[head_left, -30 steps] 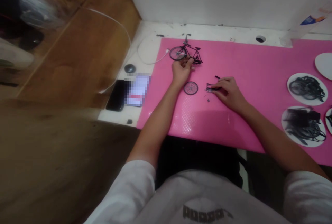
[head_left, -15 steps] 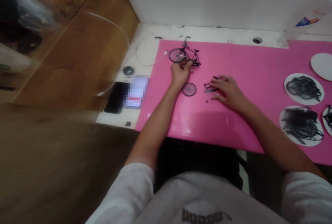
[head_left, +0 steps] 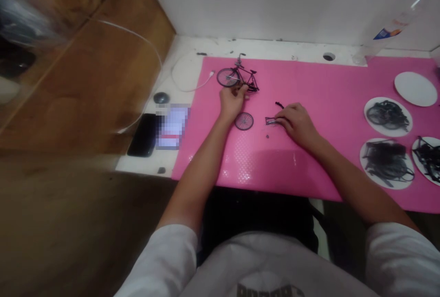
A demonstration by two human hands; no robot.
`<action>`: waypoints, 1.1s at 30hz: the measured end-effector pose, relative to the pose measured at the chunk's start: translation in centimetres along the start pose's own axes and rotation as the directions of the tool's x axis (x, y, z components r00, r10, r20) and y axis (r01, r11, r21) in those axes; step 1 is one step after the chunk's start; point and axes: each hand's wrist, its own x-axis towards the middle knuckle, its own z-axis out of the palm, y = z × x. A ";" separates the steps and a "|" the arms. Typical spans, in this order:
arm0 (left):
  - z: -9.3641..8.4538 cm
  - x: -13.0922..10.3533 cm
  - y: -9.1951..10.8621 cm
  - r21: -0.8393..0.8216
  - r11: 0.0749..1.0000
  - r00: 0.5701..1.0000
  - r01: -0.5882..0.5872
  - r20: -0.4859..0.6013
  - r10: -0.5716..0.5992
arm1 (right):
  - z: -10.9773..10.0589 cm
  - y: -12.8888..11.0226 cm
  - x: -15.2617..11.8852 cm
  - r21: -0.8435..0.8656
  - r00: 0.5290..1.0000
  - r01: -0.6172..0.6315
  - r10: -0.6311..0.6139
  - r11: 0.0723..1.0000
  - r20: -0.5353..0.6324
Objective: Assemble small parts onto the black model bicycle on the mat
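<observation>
The white tabletop (head_left: pixel 140 166) is largely covered by a pink mat (head_left: pixel 319 90). Four white plates (head_left: pixel 415 89) stand on the mat at the right, three of them bearing dark parts (head_left: pixel 388 114) too blurred to itemise. The model bicycle (head_left: pixel 244 76) is located near the mat's far left corner, seen side-on, with one spoked wheel at its left end; whether it rests on the mat cannot be determined. Right hand (head_left: pixel 298 122): fingers drawn together at the right end of a small frame-shaped part (head_left: pixel 270 121); whether they grip it cannot be told. Left hand (head_left: pixel 232 101): thumb and fingers grasping the bicycle by its lower frame, near side. A black phone (head_left: pixel 141 135) lies on the tabletop, left of the mat. A loose wheel (head_left: pixel 244 121) lies on the mat between the two forearms. A dark rod (head_left: pixel 279 104) sits just beyond the right fingers. Smallest item noted: a dark fragment (head_left: pixel 267 136), on the near side of the frame-shaped part
</observation>
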 end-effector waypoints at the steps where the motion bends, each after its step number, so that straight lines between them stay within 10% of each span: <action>1: 0.0 0.0 0.0 -0.002 1.000 1.000 -0.002 -0.001 0.002 | 0.0 0.0 0.0 -0.003 1.000 -0.009 0.009 1.000 -0.015; 22: -0.2 -0.1 -0.1 0.022 1.000 1.000 -0.016 0.004 0.016 | 0.0 0.2 0.0 0.104 1.000 -0.013 0.016 0.994 -0.020; 33: -0.2 -0.2 0.6 0.034 0.998 0.999 -0.046 0.021 0.045 | -1.4 -0.6 0.4 0.206 0.929 -0.185 0.240 0.961 -0.282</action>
